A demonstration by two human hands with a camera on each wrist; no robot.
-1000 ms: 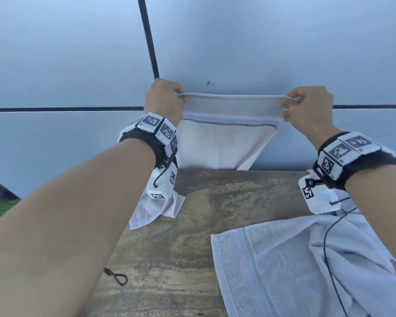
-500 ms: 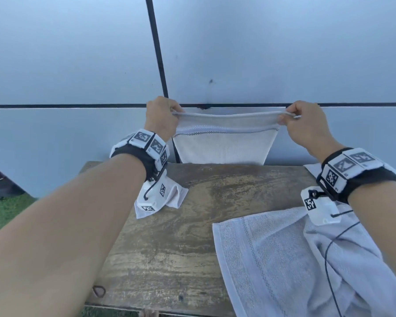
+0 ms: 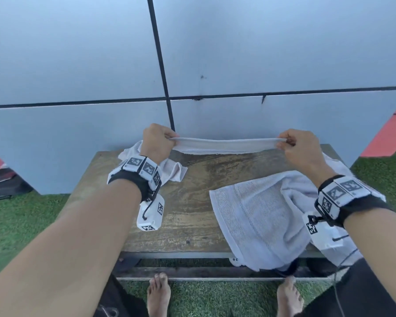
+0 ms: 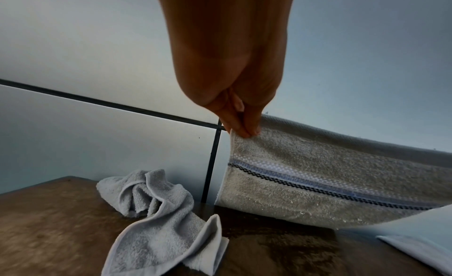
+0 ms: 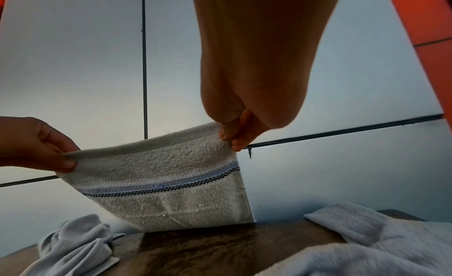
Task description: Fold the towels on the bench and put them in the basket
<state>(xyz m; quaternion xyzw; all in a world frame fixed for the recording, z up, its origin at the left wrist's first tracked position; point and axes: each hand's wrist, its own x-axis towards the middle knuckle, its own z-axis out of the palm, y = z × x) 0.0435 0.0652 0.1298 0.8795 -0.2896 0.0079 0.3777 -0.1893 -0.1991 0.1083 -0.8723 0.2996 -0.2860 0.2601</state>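
The striped towel (image 3: 226, 145) hangs lower than a second ago, its bottom edge seemingly just touching the bench (image 3: 192, 202) at the far edge. The left hand (image 3: 157, 143) and right hand (image 3: 300, 148) pinch its top corners. Bare wood lies between a crumpled towel (image 4: 159, 212) and a spread towel (image 3: 261, 216).

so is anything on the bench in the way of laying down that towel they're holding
Nothing visible. The bare wood of the bench under the held towel is free; the crumpled towel lies left, the spread towel right.
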